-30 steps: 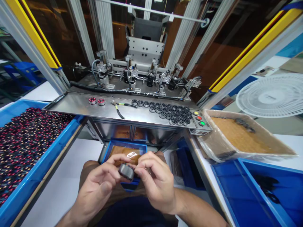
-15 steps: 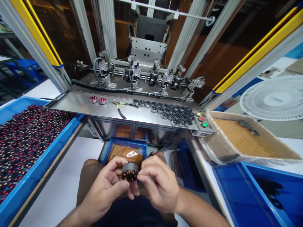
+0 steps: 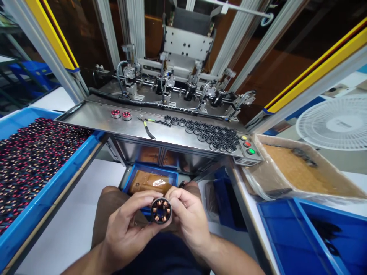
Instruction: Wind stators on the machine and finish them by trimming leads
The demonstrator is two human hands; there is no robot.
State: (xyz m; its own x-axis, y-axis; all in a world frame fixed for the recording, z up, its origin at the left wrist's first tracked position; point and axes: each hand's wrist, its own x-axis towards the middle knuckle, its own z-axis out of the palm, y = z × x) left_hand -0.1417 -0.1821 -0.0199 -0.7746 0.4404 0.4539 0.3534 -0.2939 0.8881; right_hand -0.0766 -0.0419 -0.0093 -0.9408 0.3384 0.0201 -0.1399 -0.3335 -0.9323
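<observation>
A round motor stator [image 3: 161, 210], with a dark ring and copper windings, is held over my lap, its wound face toward me. My left hand [image 3: 130, 223] is closed around its left side, thumb below and fingers above. At its upper right rim, my right hand [image 3: 187, 214] pinches with thumb and forefinger; any small thing between those fingertips is hidden. On the metal shelf [image 3: 94, 121] beyond lie two red-wound stators [image 3: 126, 115], wire cutters [image 3: 147, 125] with black and green handles, and many dark stators [image 3: 212, 133] in rows.
A blue bin [image 3: 71, 158] full of wound stators stands at left. Between my knees is a blue tray [image 3: 175, 176] with a brown packet. At right are control buttons [image 3: 247, 144], a lined carton [image 3: 289, 187], a blue bin [image 3: 282, 229] and a white fan [image 3: 341, 122]. Machine fixtures [image 3: 169, 86] stand behind the shelf.
The stator has been tilted so its wound face now points at me. My right fingers moved from its right side up to its upper right rim. The view has shifted slightly.
</observation>
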